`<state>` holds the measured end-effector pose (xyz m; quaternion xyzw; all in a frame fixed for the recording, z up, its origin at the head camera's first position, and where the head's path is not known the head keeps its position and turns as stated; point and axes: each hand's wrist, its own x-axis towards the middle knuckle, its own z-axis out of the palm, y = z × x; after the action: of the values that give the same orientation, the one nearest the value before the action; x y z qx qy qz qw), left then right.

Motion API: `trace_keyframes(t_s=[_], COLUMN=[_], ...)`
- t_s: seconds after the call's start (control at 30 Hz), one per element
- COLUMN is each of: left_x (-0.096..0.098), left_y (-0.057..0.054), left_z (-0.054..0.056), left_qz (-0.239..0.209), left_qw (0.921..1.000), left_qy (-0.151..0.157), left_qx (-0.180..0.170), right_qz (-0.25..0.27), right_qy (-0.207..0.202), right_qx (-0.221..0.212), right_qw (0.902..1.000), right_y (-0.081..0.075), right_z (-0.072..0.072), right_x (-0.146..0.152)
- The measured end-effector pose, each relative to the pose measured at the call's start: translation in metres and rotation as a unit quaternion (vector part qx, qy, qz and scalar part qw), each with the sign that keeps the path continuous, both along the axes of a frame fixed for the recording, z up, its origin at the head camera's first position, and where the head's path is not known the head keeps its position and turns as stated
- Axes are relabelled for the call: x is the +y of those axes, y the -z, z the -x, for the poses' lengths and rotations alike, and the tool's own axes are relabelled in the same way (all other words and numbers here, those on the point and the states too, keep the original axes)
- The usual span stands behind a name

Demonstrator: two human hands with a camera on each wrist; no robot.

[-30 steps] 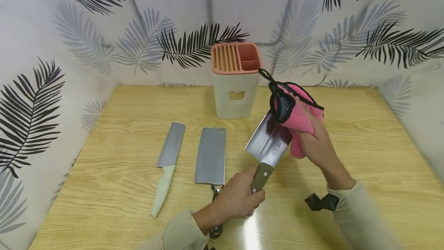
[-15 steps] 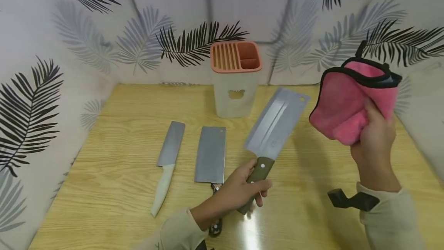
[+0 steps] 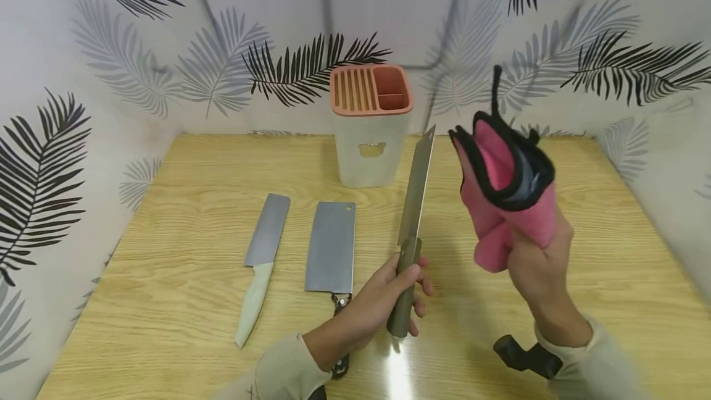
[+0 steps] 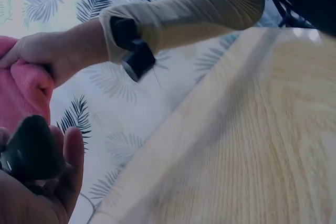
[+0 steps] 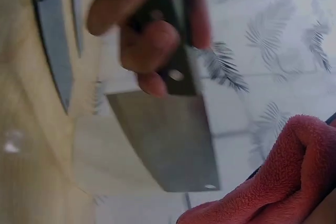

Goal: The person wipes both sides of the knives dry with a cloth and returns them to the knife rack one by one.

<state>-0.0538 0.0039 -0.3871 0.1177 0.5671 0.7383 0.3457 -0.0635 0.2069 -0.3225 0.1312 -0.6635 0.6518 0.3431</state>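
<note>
My left hand (image 3: 369, 307) holds a cleaver (image 3: 415, 193) by its olive-green handle, thumb along one side and fingers round the other. The blade points up and away, turned nearly edge-on in the head view; its broad face shows in the right wrist view. To its right, my right hand (image 3: 541, 267) grips a bunched pink cloth (image 3: 489, 227) with black trim and a loop, held above the table and apart from the blade. In the left wrist view the handle's butt (image 4: 34, 150) rests within the left fingers.
A second cleaver (image 3: 331, 245) with a dark handle lies beside my left forearm, which partly covers the handle. Further left lies a knife (image 3: 258, 283) with a pale handle. A white knife block (image 3: 369, 165) with an orange slotted top stands at the wooden table's (image 3: 183, 252) back.
The left hand has turned the cleaver from broad face to nearly edge-on. The right hand drew the cloth off the blade to the right, then came back partway left.
</note>
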Motion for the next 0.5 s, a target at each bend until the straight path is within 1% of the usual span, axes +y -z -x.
trace_keyframes(t_s=[0.07, 0.1, 0.17, 0.2, 0.27, 0.33, 0.37, 0.4, 0.43, 0.5], left_x=[0.000, 0.000, 0.000, 0.000, 0.000, -0.001, -0.001, -0.001, -0.001, -0.001], left_y=[-0.002, -0.003, -0.006, -0.007, -0.008, -0.007, -0.005, -0.004, -0.003, -0.001], left_z=[-0.001, -0.001, -0.001, -0.002, -0.003, -0.006, -0.008, -0.009, -0.010, -0.011], left_qz=[-0.013, -0.016, -0.014, -0.008, 0.011, 0.037, 0.056, 0.085, 0.108, 0.147], left_qw=[0.9999, 0.9997, 0.9993, 0.9989, 0.9963, 0.9912, 0.9857, 0.9760, 0.9673, 0.9519], left_qy=[-0.003, -0.010, -0.034, -0.046, -0.071, -0.088, -0.094, -0.099, -0.103, -0.113], left_qx=[-0.011, -0.012, -0.007, 0.009, 0.048, 0.092, 0.129, 0.175, 0.206, 0.244], right_qz=[-0.085, -0.118, -0.171, -0.196, -0.254, -0.304, -0.324, -0.338, -0.346, -0.348], right_qy=[0.002, -0.008, -0.046, -0.067, -0.092, -0.114, -0.117, -0.116, -0.114, -0.115], right_qx=[0.037, 0.056, 0.095, 0.117, 0.161, 0.191, 0.205, 0.217, 0.225, 0.232], right_qw=[0.9957, 0.9913, 0.9797, 0.9712, 0.9494, 0.9263, 0.9163, 0.9084, 0.9035, 0.9013], right_y=[0.008, 0.013, 0.022, 0.026, 0.035, 0.041, 0.044, 0.047, 0.048, 0.052], right_z=[-0.001, -0.001, 0.000, 0.002, 0.005, 0.006, 0.007, 0.007, 0.008, 0.011], right_x=[-0.008, -0.012, -0.020, -0.024, -0.031, -0.036, -0.038, -0.039, -0.040, -0.039])
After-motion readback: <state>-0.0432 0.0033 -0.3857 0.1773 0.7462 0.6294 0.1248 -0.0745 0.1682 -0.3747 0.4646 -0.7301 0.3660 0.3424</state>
